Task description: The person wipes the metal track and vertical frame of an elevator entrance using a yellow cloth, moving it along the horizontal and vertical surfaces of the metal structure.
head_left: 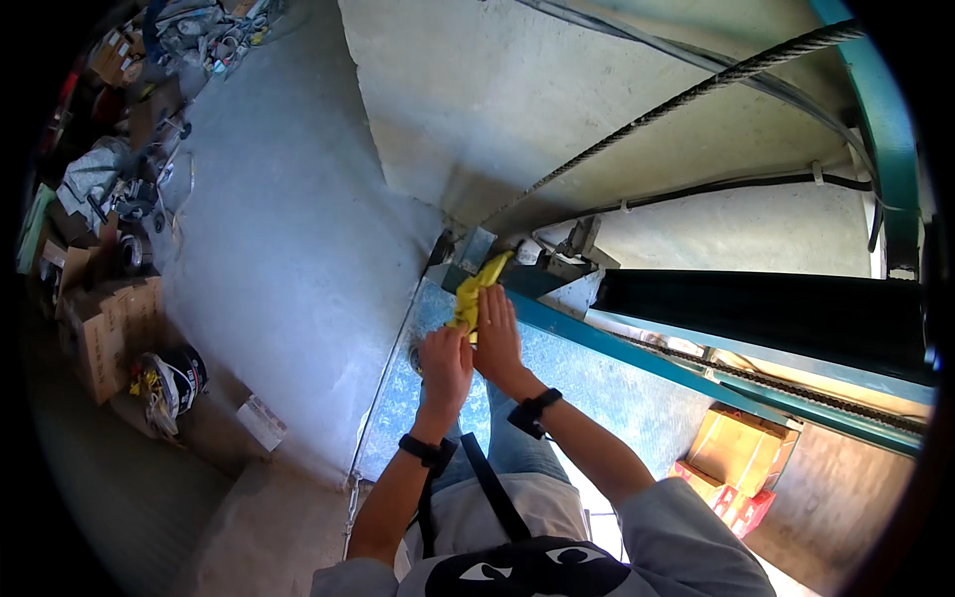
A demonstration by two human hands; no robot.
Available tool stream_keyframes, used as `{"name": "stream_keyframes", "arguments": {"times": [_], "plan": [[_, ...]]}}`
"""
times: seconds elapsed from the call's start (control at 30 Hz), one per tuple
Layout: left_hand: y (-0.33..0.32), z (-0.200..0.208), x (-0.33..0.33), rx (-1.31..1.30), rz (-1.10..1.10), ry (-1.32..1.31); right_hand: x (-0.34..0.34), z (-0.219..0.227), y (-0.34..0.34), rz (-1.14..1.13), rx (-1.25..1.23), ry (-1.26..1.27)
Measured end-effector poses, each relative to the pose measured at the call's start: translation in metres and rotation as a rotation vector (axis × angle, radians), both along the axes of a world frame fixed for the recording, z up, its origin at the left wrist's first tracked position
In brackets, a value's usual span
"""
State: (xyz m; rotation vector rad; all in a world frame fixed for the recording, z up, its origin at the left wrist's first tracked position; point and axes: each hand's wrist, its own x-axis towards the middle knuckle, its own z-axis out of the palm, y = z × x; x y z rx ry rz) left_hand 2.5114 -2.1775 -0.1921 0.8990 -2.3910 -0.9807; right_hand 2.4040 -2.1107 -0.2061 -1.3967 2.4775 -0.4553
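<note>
A crumpled yellow cloth (pixel 481 286) is in front of me, close to the corner where a blue metal platform (pixel 587 370) meets the base of a lift frame. With curled fingers, my left hand (pixel 445 362) pinches the cloth's lower end. My right hand (pixel 499 336) lies along the cloth's right side, its fingers stretched out and touching it; the thumb is hidden. Black bands circle both wrists. Beyond the cloth stands a small metal bracket (pixel 476 249) at the foot of the wall.
A teal beam (pixel 597 343) runs rightward beside a wide black panel (pixel 766 316). A thick wire rope (pixel 686 98) slants up to the right past the pale wall. Cardboard boxes (pixel 117 328), a bucket (pixel 177 383) and clutter line the left; more boxes (pixel 736 453) sit lower right.
</note>
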Motion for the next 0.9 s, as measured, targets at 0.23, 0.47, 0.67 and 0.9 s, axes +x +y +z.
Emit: {"name": "stream_keyframes", "arguments": {"times": [0.23, 0.47, 0.67, 0.9], "plan": [[-0.054, 0.001, -0.022, 0.015, 0.018, 0.069, 0.003, -0.019, -0.052, -0.063, 0.028, 0.209], [-0.118, -0.008, -0.086, -0.104, -0.061, 0.006, -0.053, -0.023, -0.111, -0.057, 0.006, 0.354], [-0.091, 0.003, -0.075, -0.188, -0.139, -0.055, -0.071, -0.015, -0.084, -0.148, -0.384, -0.088], [0.001, 0.014, -0.035, -0.126, -0.064, -0.136, -0.037, 0.002, -0.010, -0.106, -0.241, -0.018]]}}
